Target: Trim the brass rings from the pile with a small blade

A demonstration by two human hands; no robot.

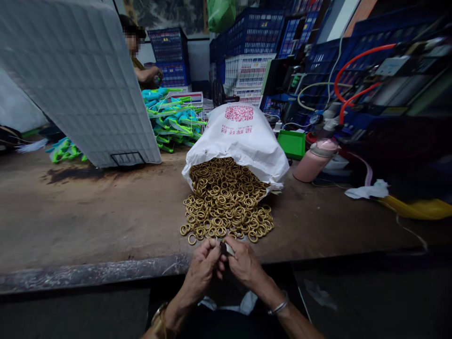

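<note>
Just past the table's front edge, my left hand [205, 263] and my right hand [245, 263] meet with their fingertips close together. My right thumb and fingers pinch a small pale flat piece [230, 249], whose kind I cannot make out. The left fingers are closed too, and what they hold is hidden. Something small and dark shows between the two hands. Right beyond the fingertips, a heap of gold-coloured rings [226, 212] spreads over the tabletop. It spills from the open mouth of a white woven sack [243, 136] with red print, lying on its side.
A tall white ribbed panel [81, 84] stands at the left. Blue-and-green plastic pieces [174, 120] are piled behind it, near a co-worker's hand [152, 74]. On the right stand a pink bottle [315, 160], a green tray [291, 144] and a machine with red hoses [348, 89].
</note>
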